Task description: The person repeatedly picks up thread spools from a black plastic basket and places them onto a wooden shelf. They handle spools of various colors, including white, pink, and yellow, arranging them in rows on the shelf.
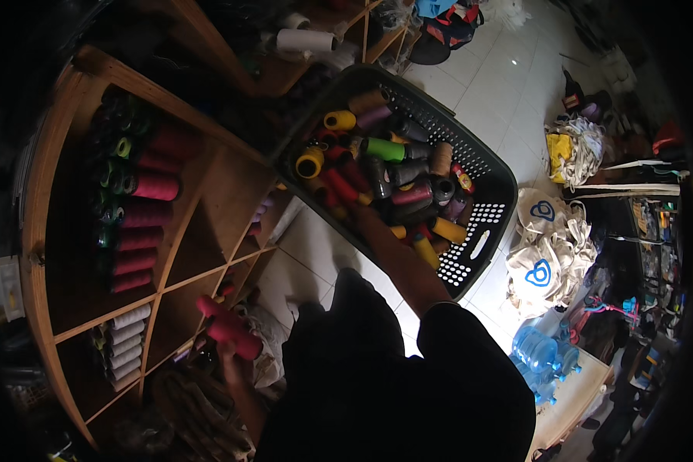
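Observation:
My left hand (229, 360) is closed around the lower part of a crimson thread cone (229, 327), held in front of the wooden shelf. My right hand (367, 222) reaches over the near rim of a dark green perforated plastic basket (494, 173). Its fingertips are among the thread cones, touching or close beside a red cone (339, 185); they are too dark and hidden to tell their grip. Around it in the basket lie a bright green cone (383, 149), a yellow cone (309, 162), a tan cone (441, 159) and several black and purple ones.
The wooden shelf (61, 200) on the left holds stacked crimson cones (142, 239) and white cones (127, 346). Cream cloth bags (554, 246) with blue prints lie on the tiled floor (481, 73) at right. Blue water bottles (535, 350) stand at lower right.

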Tool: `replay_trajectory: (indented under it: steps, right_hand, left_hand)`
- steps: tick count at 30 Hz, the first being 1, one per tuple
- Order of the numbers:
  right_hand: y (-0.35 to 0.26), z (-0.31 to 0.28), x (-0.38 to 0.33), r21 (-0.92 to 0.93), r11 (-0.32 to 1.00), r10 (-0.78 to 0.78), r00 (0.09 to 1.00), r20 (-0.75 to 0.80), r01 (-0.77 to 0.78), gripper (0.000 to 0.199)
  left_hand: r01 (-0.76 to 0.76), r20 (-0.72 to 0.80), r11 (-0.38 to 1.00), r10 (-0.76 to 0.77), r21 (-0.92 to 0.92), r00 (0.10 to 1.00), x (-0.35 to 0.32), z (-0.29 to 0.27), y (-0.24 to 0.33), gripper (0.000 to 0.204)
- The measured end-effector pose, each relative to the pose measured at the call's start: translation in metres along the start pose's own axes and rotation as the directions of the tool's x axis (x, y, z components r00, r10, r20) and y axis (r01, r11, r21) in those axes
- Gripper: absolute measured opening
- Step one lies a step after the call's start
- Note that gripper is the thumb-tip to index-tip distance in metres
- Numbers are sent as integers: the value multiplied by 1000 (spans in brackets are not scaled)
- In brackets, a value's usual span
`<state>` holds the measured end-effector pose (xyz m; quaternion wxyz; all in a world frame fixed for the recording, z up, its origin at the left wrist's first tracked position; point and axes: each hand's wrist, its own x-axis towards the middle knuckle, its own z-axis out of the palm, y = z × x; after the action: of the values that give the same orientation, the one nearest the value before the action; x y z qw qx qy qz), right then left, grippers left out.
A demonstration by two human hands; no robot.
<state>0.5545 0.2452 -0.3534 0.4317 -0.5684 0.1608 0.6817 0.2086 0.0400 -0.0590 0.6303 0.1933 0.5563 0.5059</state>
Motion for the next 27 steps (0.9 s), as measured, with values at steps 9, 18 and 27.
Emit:
replay_trajectory:
  steps: [9, 18, 27]
  right_hand:
    - [3, -7, -11, -27, 987, -162, 977, -139, 160, 25]
    - [-26, -25, -124, -724, 621, -436, 900, -1, 300, 42]
    - [-54, -43, -253, -245, 937, -131, 901, 413, 248, 41]
  left_hand:
    - [-31, -85, 999, 34, 31, 996, -8, -9, -3, 93]
    - [-136, -53, 987, 132, -89, 990, -7, -15, -1, 86]
    - [-228, -84, 970, 221, -85, 972, -23, -32, 11, 83]
